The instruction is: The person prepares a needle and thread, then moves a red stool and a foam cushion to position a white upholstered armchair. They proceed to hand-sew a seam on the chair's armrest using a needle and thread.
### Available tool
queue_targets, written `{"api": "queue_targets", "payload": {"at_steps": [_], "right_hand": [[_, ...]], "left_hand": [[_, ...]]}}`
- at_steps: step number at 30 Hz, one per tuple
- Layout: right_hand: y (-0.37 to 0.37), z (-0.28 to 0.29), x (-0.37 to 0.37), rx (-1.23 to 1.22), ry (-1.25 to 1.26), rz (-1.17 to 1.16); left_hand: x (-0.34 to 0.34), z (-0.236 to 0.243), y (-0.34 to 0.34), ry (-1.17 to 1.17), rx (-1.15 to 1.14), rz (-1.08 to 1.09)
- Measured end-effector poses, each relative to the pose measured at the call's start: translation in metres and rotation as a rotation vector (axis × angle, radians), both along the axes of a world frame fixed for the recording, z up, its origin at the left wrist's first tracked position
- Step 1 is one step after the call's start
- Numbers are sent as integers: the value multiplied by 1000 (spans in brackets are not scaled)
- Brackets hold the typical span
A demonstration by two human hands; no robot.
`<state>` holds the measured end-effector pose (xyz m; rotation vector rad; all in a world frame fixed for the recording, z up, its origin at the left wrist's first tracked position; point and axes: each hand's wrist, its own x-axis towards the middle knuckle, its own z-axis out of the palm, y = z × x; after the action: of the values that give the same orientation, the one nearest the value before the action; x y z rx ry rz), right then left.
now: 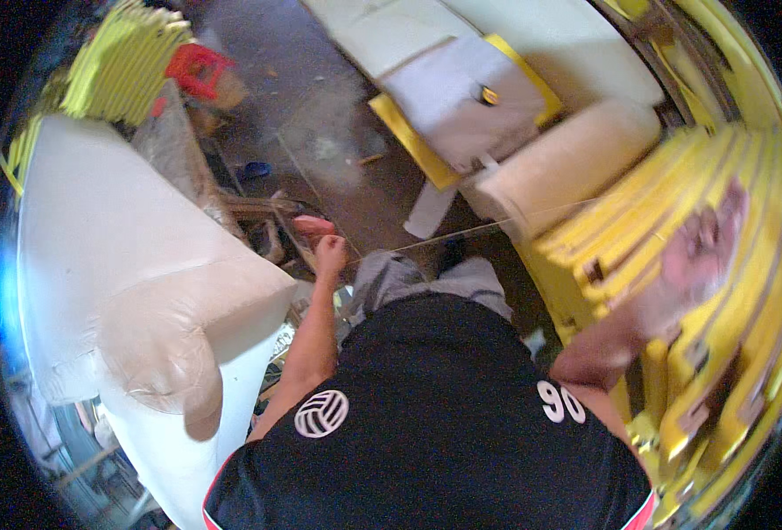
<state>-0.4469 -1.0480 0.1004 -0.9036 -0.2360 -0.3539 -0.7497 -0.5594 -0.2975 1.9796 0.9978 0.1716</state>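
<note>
My left hand (330, 256) is closed in a fist in front of my left thigh, just below a small red object (313, 225). From beside this fist a thin pale thread (461, 234) stretches rightward, across my lap and past the yellow strips. Far out to the right, my right hand (702, 243) is raised over a stack of long yellow strips (603, 203). Motion smears its fingers, so their hold is unclear. Whether the thread reaches that hand cannot be seen.
A large cream padded seat piece (135, 212) stands close on my left. Ahead lie a grey cloth over a yellow-edged sheet (461, 102), with a small black-and-yellow tool (489, 94), and a cream padded roll (576, 159). A red stool (198, 71) and blue slipper (253, 170) are farther off.
</note>
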Motion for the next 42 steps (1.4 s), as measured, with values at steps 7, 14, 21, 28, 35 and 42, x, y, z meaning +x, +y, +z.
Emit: {"api": "queue_targets", "payload": {"at_steps": [7,14,21,28,35,42], "right_hand": [[-28,-20,22,-272,35,9],[85,-23,7,-555,528,-348],[246,-154,52,-1045,527,43],[485,-225,135,-1765,224,334],[684,-194,214,-1652,-211,533],[872,-204,270,-1702,-356,863]], "left_hand": [[62,-10,44,258,46,58],[103,-82,114,366,220,-225],[110,-176,226,605,-27,-161],[195,-32,431,271,-89,166],[229,49,568,-249,-354,337],[253,89,614,-217,-371,442]]}}
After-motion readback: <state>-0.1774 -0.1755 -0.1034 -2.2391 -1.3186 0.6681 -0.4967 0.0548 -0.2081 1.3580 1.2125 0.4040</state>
